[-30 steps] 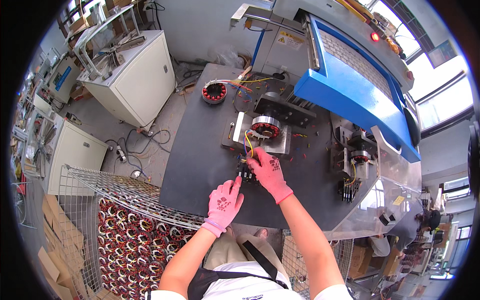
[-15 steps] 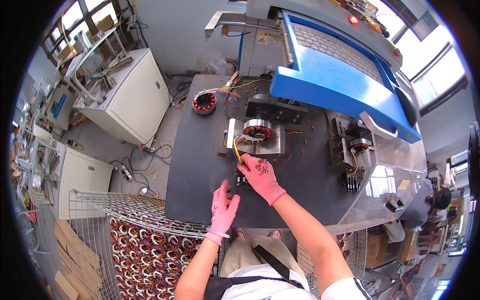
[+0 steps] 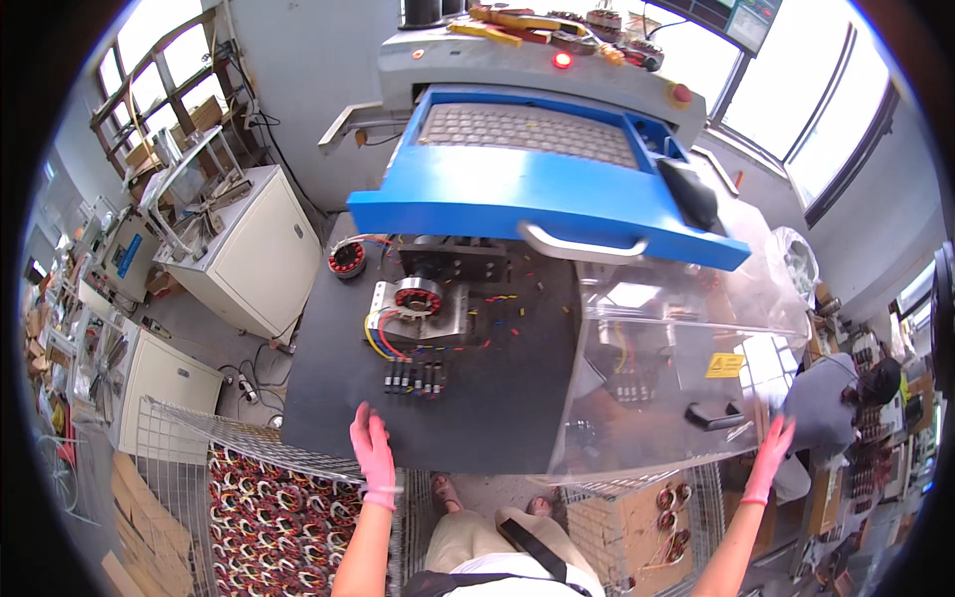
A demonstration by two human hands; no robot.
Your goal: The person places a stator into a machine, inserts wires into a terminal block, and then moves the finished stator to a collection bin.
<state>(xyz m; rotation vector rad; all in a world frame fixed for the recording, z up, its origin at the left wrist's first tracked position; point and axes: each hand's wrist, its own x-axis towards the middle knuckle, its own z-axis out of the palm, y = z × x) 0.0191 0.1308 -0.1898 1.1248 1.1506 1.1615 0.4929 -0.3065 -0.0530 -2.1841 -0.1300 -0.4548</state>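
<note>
My left hand (image 3: 372, 450), in a pink glove, hovers by the front left edge of the dark work table (image 3: 468, 428), fingers stretched and holding nothing. My right hand (image 3: 770, 460), also pink-gloved, is at the right edge of a clear plastic cover (image 3: 647, 438) with a black handle (image 3: 714, 416); its fingers look extended, though contact is hard to judge. A wound motor stator (image 3: 418, 296) sits in a metal fixture (image 3: 453, 316). Its coloured wires (image 3: 386, 343) run toward a row of black terminal clips (image 3: 413, 378). Another stator (image 3: 346, 259) lies at the table's far left.
Above the table juts a blue drawer (image 3: 557, 194) with a silver handle (image 3: 582, 245). Below left stands a wire basket (image 3: 249, 428) full of stators; a second basket (image 3: 637, 488) at right holds a few. A co-worker (image 3: 831, 398) sits at far right.
My right hand has let go of the wires and moved right to the cover. My left hand has drawn left. The cover now overlies the right-hand fixture; the view has turned right.
</note>
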